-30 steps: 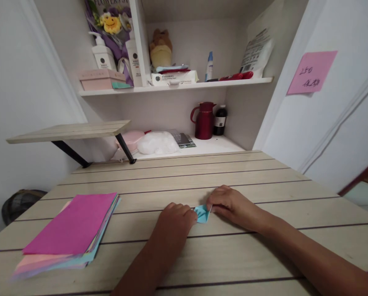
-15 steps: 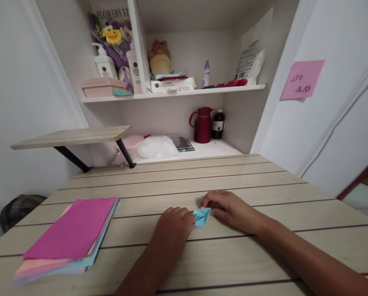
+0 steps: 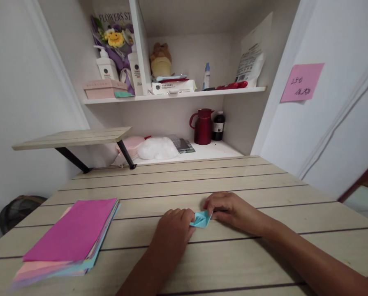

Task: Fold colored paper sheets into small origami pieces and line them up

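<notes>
A small folded piece of light-blue paper [image 3: 201, 220] lies between my hands at the middle of the table, with creases and a raised flap on its right side. My left hand [image 3: 176, 225] is closed on its left edge, the fingers curled and the thumb against the paper. My right hand [image 3: 225, 206] pinches the upper right corner between thumb and fingers. The fingertips partly cover both ends of the paper.
A stack of coloured paper [image 3: 72, 230], magenta on top, lies on the slatted table [image 3: 264, 263] at left. A small raised shelf [image 3: 72, 137] stands behind it. Farther back, a cabinet holds a red jug [image 3: 203, 126], a dark bottle [image 3: 218, 126] and a white bag [image 3: 158, 148].
My right hand has closed onto the paper's right corner, where a gap showed before. My left hand has shifted slightly, and the paper's right flap now stands up more.
</notes>
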`<state>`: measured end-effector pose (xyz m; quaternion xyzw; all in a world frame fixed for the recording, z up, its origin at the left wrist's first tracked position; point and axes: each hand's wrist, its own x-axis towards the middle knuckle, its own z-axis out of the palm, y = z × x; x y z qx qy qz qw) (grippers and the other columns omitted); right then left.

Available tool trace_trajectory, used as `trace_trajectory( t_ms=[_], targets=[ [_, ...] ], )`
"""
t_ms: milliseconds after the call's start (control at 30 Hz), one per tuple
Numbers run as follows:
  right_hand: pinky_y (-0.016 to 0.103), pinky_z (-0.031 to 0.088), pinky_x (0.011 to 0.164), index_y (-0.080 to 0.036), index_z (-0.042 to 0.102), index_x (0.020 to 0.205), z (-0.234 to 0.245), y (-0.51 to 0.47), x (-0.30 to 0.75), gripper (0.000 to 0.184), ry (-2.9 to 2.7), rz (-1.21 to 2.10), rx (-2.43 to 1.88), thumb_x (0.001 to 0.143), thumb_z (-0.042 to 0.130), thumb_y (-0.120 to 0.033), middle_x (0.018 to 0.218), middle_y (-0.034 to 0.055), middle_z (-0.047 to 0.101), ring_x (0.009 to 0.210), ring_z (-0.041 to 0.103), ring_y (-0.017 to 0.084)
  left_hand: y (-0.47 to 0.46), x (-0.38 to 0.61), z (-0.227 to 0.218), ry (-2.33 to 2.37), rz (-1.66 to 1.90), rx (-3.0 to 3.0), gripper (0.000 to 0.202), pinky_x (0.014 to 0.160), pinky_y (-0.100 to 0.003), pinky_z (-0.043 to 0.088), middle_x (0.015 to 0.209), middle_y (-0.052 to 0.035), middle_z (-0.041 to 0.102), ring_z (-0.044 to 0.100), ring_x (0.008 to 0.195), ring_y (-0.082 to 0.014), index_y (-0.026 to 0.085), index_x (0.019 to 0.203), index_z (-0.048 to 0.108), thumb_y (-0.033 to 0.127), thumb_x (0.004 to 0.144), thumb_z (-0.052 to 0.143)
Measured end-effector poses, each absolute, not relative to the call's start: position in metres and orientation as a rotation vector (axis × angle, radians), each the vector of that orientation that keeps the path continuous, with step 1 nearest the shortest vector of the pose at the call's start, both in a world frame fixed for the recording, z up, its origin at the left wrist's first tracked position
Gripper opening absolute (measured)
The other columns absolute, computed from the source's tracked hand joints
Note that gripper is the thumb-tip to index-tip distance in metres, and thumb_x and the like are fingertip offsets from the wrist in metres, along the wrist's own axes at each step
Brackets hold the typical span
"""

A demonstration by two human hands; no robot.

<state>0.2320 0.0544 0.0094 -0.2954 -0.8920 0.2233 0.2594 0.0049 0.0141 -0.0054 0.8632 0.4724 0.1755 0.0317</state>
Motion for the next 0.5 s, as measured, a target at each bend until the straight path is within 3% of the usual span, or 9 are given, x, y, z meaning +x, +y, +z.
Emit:
trace_trajectory(
  t_ms=[267, 367, 433, 500],
  targets=[
    [0.026, 0.046, 0.072, -0.022, 0.066, 0.080, 0.006, 0.055, 0.234, 0.007, -2.347, 0.596, -0.995, 0.082, 0.062, -0.018, 0.080, -0.0012, 0.070, 0.077, 0.063, 0.016, 0.014, 0.004, -0.005, 1.467, 0.543, 2.570, 0.012, 0.068, -0.029, 0.035, 0.080, 0.0014, 0.065, 0.055, 0.074, -0.0175, 0.021, 0.087, 0.058, 0.012, 0.081, 0.063],
    [0.024, 0.045, 0.066, -0.022, 0.066, 0.077, 0.003, 0.056, 0.234, 0.006, -2.234, 0.610, -1.096, 0.081, 0.062, -0.022, 0.076, -0.0019, 0.069, 0.071, 0.062, 0.015, 0.016, 0.002, -0.007, 1.517, 0.625, 2.429, 0.036, 0.072, -0.028, 0.038, 0.086, 0.0011, 0.065, 0.057, 0.076, -0.0168, 0.022, 0.114, 0.054, 0.014, 0.080, 0.063],
    [0.023, 0.045, 0.066, -0.022, 0.065, 0.076, -0.001, 0.062, 0.236, 0.007, -2.094, 0.574, -1.202, 0.081, 0.060, -0.023, 0.074, -0.0026, 0.069, 0.071, 0.062, 0.014, 0.018, 0.001, -0.008, 1.570, 0.706, 2.313, 0.059, 0.074, -0.028, 0.041, 0.092, 0.0005, 0.064, 0.058, 0.077, -0.0158, 0.024, 0.134, 0.039, 0.017, 0.080, 0.062],
    [0.023, 0.045, 0.063, -0.021, 0.064, 0.076, -0.003, 0.076, 0.244, 0.008, -1.917, 0.443, -1.338, 0.080, 0.057, -0.022, 0.072, -0.0024, 0.069, 0.069, 0.062, 0.015, 0.020, -0.001, -0.009, 1.618, 0.749, 2.217, 0.064, 0.075, -0.028, 0.042, 0.093, 0.0008, 0.064, 0.060, 0.078, -0.0155, 0.025, 0.142, 0.030, 0.021, 0.083, 0.056]
  ],
)
